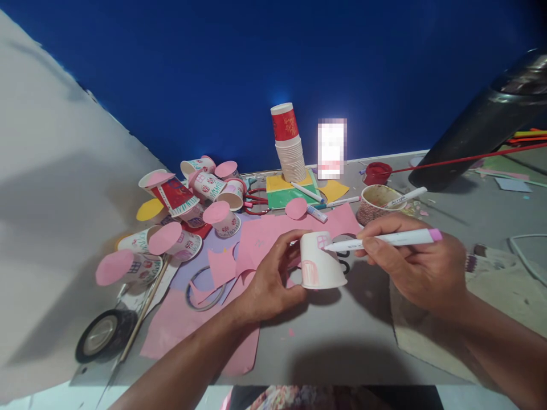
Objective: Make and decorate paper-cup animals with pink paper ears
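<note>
My left hand is closed round the left side of a white paper cup, which is upside down and slightly tilted above the table. On the cup are a pink door shape, coloured in, and a small pink-purple window outline. My right hand grips a white marker with a pink end, its tip at the window drawing. Pink paper sheets and scraps lie beside and beneath my left hand. The far side of the cup is hidden.
Several decorated paper cups crowd the left. A cup stack stands on a yellow-green packet near the blue wall. Black tape lies front left; a marker rests in a woven-patterned bowl. A black bottle leans at right.
</note>
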The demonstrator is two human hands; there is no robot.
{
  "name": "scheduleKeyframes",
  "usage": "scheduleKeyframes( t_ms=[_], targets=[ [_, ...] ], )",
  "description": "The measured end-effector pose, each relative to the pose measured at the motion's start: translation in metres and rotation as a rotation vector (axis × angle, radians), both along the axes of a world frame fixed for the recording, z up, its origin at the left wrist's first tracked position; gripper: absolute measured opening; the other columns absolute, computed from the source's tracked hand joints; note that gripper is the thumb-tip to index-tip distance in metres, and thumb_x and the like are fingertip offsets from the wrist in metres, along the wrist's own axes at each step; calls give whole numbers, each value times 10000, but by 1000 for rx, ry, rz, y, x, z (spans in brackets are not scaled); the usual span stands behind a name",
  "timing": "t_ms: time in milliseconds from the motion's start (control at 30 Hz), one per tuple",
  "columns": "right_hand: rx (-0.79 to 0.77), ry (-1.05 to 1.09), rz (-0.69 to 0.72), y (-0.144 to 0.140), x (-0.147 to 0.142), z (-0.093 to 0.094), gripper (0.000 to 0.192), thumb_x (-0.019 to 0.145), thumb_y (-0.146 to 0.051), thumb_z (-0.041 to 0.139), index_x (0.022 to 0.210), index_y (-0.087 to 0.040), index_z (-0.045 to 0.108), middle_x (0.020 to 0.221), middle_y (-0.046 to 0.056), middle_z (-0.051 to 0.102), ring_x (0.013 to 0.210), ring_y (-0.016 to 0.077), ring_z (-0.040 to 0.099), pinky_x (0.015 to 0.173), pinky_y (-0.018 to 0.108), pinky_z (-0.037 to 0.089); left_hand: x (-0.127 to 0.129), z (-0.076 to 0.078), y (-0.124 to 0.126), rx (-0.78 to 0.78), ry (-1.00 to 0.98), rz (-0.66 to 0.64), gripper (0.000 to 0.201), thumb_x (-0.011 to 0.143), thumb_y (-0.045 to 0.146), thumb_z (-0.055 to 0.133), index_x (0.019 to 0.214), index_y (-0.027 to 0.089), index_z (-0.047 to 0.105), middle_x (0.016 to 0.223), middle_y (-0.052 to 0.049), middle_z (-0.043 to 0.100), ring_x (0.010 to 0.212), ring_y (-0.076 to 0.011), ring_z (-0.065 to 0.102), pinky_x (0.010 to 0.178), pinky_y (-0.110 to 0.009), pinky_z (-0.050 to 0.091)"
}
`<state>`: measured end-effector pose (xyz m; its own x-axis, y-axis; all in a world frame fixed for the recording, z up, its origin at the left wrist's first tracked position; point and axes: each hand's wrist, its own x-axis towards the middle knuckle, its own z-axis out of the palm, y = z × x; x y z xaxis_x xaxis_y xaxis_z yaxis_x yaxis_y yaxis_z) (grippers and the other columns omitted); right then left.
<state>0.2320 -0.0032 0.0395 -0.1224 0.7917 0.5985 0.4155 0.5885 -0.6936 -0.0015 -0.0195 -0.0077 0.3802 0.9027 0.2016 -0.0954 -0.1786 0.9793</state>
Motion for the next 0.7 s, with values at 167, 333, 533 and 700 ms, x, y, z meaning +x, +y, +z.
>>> scheduleKeyframes(
  t_ms=[167,333,533,700],
  targets=[
    [7,-3,0,0,0,0,137,895,-192,676,799,-282,717,692,-44,747,541,147,689,500,259,519,0,-1,0,5,-11,-2,728,717,51,761,1372,241,507,1449,-140,577,1357,-314,587,1160,-482,469],
    [-7,-9,-46,0,1,-2,130,897,-226,687,784,-278,725,687,-43,746,531,149,687,495,262,517,-2,-1,0,-3,-16,0,747,718,51,770,1383,253,495,1462,-136,573,1364,-304,586,1148,-456,479],
    [-10,14,-45,0,2,-1,132,898,-203,690,788,-267,724,673,-56,741,550,130,691,533,244,523,-2,2,-1,-15,-58,-3,735,729,59,784,1375,264,500,1459,-140,583,1367,-315,588,1141,-467,477],
    [-24,20,-59,1,2,0,138,896,-207,688,772,-256,726,666,-43,737,553,144,690,520,258,523,-3,3,-2,-46,-50,-4,761,703,42,786,1367,265,489,1461,-140,587,1363,-314,594,1137,-469,482]
  ],
)
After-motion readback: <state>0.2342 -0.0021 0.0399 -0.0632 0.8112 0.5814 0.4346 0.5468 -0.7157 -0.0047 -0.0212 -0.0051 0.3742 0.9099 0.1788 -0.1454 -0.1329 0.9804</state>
